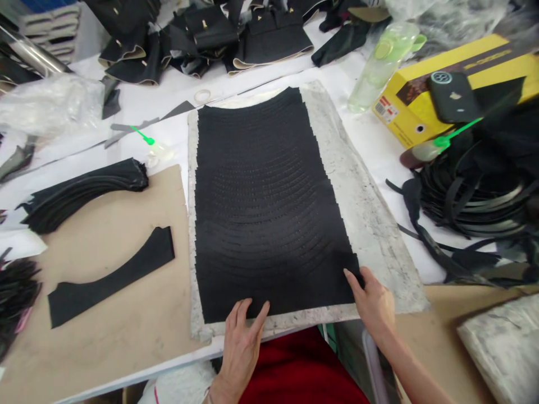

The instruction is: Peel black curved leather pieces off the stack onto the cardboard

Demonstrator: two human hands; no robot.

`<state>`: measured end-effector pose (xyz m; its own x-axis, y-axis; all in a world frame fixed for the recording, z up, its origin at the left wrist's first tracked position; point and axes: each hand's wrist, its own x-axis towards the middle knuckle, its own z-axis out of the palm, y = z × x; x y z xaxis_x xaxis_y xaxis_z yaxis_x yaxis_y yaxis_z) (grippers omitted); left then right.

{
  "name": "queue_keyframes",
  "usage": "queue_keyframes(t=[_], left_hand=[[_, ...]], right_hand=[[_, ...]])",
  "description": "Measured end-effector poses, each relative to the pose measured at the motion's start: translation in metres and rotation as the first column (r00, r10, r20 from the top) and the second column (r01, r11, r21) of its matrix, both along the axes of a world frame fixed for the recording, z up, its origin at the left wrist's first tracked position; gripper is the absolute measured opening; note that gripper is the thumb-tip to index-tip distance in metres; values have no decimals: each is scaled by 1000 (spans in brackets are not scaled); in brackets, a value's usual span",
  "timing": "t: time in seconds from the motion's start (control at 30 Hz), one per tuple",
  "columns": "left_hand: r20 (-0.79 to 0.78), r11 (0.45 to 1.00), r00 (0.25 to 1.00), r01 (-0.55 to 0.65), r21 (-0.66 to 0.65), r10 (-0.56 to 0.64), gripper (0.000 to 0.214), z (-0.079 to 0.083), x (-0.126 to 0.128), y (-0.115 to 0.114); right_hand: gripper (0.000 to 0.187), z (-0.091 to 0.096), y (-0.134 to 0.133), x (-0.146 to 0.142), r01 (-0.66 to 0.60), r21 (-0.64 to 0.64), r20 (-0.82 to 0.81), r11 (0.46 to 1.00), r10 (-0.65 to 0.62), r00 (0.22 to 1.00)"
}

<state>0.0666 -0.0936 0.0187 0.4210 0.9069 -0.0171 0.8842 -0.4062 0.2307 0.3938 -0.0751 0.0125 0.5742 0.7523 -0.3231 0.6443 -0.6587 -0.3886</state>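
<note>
Black curved pieces (269,224), leather-like, lie overlapped in close rows on a pale, stained board (362,185); their stepped ends show along both sides. My left hand (244,342) rests at the near edge of the rows, thumb and fingers apart, fingertips touching the black material. At the near right corner, my right hand (373,300) pinches the end of the nearest black piece between thumb and fingers. A single curved black piece (112,280) lies on the brown board to the left, with a stack of similar pieces (84,191) behind it.
Black bag parts (202,28) crowd the back. To the right are a green bottle (383,62), a yellow box (408,106) with a phone (453,96) on it, a brown glue bottle (421,154) and coiled black strips (471,196). Clear plastic (50,106) lies left.
</note>
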Motion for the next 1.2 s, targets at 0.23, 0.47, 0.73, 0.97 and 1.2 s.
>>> queue_keyframes(t=[0.23, 0.47, 0.73, 0.97, 1.2], left_hand=[[-62, 999, 998, -26, 35, 28, 55, 1, 5, 7], [-19, 996, 997, -68, 52, 69, 48, -3, 6, 14], [24, 1000, 1000, -13, 14, 13, 55, 0, 6, 15], [-60, 996, 996, -74, -55, 71, 61, -3, 5, 8], [-41, 995, 995, -90, -34, 89, 58, -7, 7, 13]], right_hand=[[39, 2, 1, -2, 15, -16, -3, 1000, -15, 1000], [38, 2, 1, -2, 21, -29, 4, 999, -21, 1000], [38, 1, 1, -3, 31, -42, 21, 999, -30, 999], [39, -1, -1, -1, 4, -51, 47, 999, -2, 999], [40, -5, -1, -1, -9, -59, 58, 998, 12, 998]])
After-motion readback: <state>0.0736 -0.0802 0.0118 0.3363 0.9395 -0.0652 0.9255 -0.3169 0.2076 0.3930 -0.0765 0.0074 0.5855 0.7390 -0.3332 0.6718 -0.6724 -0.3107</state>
